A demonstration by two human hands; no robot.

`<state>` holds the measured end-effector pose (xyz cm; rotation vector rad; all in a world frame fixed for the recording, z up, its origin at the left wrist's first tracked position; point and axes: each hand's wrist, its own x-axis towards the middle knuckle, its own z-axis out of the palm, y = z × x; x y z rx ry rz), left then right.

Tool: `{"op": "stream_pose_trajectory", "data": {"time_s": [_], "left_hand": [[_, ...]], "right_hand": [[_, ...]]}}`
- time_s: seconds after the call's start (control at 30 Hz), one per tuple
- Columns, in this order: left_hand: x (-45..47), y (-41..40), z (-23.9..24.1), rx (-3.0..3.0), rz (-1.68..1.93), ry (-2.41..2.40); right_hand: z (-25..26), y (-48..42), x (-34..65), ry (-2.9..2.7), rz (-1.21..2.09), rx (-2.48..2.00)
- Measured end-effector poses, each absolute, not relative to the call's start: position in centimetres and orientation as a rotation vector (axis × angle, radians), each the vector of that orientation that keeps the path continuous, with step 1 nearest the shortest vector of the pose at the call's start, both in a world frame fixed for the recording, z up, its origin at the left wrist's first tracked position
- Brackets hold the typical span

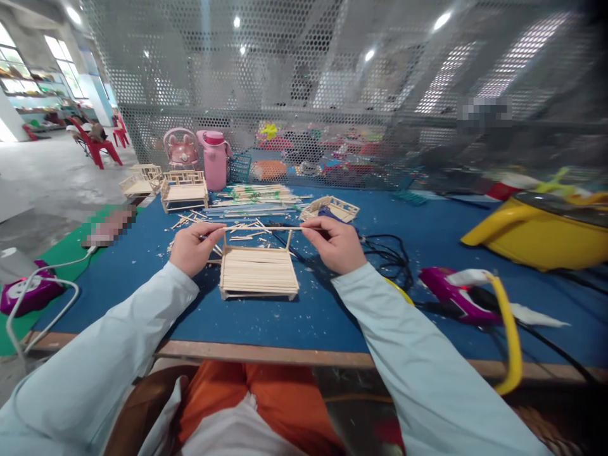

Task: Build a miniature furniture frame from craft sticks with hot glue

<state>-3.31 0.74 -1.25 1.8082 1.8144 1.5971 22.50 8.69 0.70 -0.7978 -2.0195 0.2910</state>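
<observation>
A thin wooden stick (263,228) stretches level between my two hands. My left hand (196,246) pinches its left end, and my right hand (335,242) pinches the right end. Just below and behind the stick stands a small bed-like frame (259,271) made of pale sticks, with a slatted top and two upright posts at its far corners. The stick is at about the height of the post tops; whether it touches them I cannot tell. Loose short sticks (242,237) lie scattered on the blue table behind the frame.
Finished-looking stick models (185,190) stand at the back left, near a pink bottle (215,161). Bundled sticks (261,193) lie at the back. Another stick frame (332,209) sits behind my right hand. To the right are black cables (392,253), a purple power strip (456,294) and a yellow appliance (546,231).
</observation>
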Motion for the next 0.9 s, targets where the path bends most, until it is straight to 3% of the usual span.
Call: {"op": "stream_pose_trajectory", "data": {"time_s": [0.9], "left_hand": [[-3.25,0.32,-1.06,1.913,1.669,1.891]], "right_hand": [[0.94,8.28,22.13,-2.07,0.234,-0.741]]}}
